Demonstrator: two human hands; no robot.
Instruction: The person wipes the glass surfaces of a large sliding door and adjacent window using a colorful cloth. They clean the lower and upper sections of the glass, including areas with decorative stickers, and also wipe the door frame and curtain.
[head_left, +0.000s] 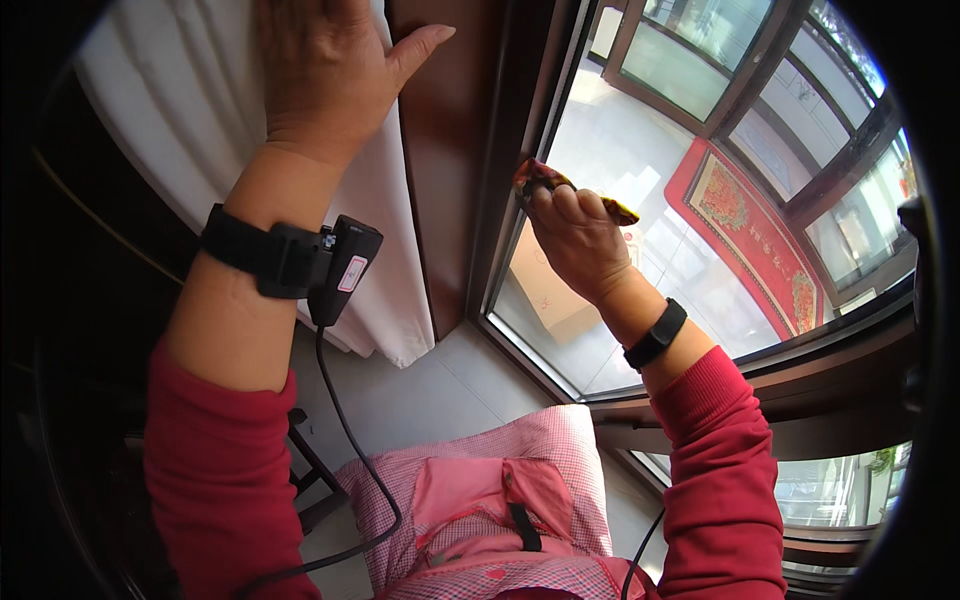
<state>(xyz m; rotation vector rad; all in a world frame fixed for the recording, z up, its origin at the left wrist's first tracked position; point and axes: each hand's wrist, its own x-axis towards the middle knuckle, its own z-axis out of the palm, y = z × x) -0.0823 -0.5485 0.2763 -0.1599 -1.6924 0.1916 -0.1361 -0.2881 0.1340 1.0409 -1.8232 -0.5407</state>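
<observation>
My right hand (581, 244) is closed around a bunched, multicoloured patterned cloth (621, 211). It is at the glass pane (622, 127), near the dark frame (517, 161) along its left side. My left hand (330, 75) is raised at the top left, over a white curtain (180, 105). Its thumb points out towards a brown wooden panel (442, 150), while its fingertips are cut off by the picture's top edge. Nothing shows in that hand. Whether its palm touches the curtain is hidden.
A cable (352, 431) hangs from a black device (346, 270) strapped to my left forearm. A pink checked apron (480, 442) covers my front. Dark wooden furniture legs (315, 465) stand at lower left. Through the glass show a cardboard box (551, 285) and a red mat (742, 232).
</observation>
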